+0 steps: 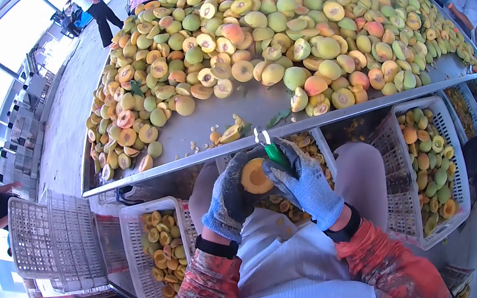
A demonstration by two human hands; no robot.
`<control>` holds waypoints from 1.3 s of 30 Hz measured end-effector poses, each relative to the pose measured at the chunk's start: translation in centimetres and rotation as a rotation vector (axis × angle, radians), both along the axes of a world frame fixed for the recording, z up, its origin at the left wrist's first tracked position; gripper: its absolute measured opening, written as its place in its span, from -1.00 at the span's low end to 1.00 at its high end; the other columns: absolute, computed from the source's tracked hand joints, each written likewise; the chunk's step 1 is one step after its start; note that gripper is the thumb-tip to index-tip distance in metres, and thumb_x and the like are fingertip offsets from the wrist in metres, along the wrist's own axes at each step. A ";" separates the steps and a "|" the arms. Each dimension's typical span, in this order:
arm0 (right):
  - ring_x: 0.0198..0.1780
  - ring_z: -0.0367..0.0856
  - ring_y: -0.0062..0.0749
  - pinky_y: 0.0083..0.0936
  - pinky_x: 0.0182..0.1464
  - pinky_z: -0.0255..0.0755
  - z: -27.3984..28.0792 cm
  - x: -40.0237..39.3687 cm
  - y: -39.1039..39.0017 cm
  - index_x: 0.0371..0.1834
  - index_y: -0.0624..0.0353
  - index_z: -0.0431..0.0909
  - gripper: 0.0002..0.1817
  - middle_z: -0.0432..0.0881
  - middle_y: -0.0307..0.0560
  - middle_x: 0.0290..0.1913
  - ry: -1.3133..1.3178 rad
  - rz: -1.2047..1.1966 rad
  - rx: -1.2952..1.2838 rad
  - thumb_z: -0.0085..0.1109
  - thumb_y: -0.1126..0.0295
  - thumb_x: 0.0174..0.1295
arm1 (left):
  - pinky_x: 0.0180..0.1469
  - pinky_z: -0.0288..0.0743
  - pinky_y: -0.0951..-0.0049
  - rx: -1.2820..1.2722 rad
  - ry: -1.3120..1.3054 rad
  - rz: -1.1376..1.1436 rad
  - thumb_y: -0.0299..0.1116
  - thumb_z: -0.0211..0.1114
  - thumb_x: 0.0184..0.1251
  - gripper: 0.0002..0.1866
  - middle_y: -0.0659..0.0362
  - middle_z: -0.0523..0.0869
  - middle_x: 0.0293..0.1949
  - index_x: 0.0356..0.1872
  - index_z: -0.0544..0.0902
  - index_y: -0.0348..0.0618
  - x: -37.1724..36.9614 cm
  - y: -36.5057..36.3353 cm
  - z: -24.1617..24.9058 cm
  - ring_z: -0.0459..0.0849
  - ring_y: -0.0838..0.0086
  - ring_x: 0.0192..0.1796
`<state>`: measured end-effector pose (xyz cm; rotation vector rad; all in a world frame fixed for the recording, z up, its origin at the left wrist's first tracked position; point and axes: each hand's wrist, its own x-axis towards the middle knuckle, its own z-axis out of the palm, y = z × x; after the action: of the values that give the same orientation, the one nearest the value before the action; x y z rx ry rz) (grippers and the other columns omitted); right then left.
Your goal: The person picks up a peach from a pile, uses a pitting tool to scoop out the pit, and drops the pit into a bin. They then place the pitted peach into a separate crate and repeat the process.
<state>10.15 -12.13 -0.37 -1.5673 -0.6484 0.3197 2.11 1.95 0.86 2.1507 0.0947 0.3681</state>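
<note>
1. In the head view, the left hand (232,192), gloved, curled around a half (257,177), its cut face and hollow turned up, above the lap and just short of the table (187,164).
2. The gloved right hand (309,186) was wrapped about the green handle of a tool (278,156); its pale tip pointed away from the body, apart from the half.
3. Good handling here, as I judged it, called for a snug but gentle left grip, since soft flesh could bruise, with the cut face kept square to the eye.
4. The tip seemed best turned clear of the left fingers before any contact; the right fingers lay so near the half's edge that I could not tell whether they touched it.
5. Beyond lay a heap (248,34) of whole and cut fruit, with a leaf (279,117) and pale bits (193,147) on the metal.
6. Crates flanked the knees: a left crate (131,228) and a right crate (399,199), both holding fruit.
7. The table's raised rim ran close beyond the hands and, I judged, could catch a knuckle; the knees narrowed the room below.
</note>
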 end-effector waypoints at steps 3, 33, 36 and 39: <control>-0.10 0.61 -0.26 -0.46 -0.06 0.45 0.9 -0.5 -1.0 0.15 0.32 0.35 -0.49 0.60 0.08 -0.13 -0.188 -0.060 -0.124 0.22 0.45 0.11 | -0.01 0.52 0.36 -0.118 -0.138 0.063 -0.38 0.28 0.17 -0.59 0.09 0.61 -0.08 0.05 0.45 -0.20 -0.2 0.4 -2.0 0.61 0.34 -0.04; -0.42 0.60 -0.14 -0.33 -0.42 0.46 -2.3 -5.3 1.2 -0.03 0.18 0.39 -0.55 0.56 0.06 -0.25 -0.512 0.188 -0.522 0.25 0.39 -0.03 | -0.08 0.58 0.24 -1.518 -0.216 0.315 -0.20 0.06 0.31 -0.66 0.04 0.62 -0.20 -0.02 0.46 -0.20 0.6 0.8 -3.7 0.63 0.23 -0.15; -0.40 0.60 -0.11 -0.35 -0.40 0.49 -1.8 -2.7 0.6 -0.03 0.21 0.38 -0.54 0.58 0.08 -0.27 0.637 0.430 0.014 0.27 0.39 -0.02 | -0.05 0.58 0.26 -1.671 -0.175 0.285 -0.30 0.09 0.28 -0.70 0.04 0.61 -0.15 -0.02 0.46 -0.21 0.2 2.1 -2.3 0.62 0.25 -0.12; -0.36 0.59 -0.07 -0.34 -0.31 0.49 -1.6 -0.8 0.0 -0.07 0.17 0.42 -0.58 0.58 0.07 -0.35 0.244 0.334 -0.159 0.29 0.38 -0.03 | -0.01 0.56 0.27 -1.286 -0.221 0.329 -0.45 0.12 0.22 -0.70 0.01 0.60 -0.10 -0.02 0.45 -0.26 -2.2 5.0 -3.7 0.61 0.24 -0.08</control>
<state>9.33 -12.14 -1.95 -1.5363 -0.7052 0.8167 -0.04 6.99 -2.80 0.8142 0.4305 0.5321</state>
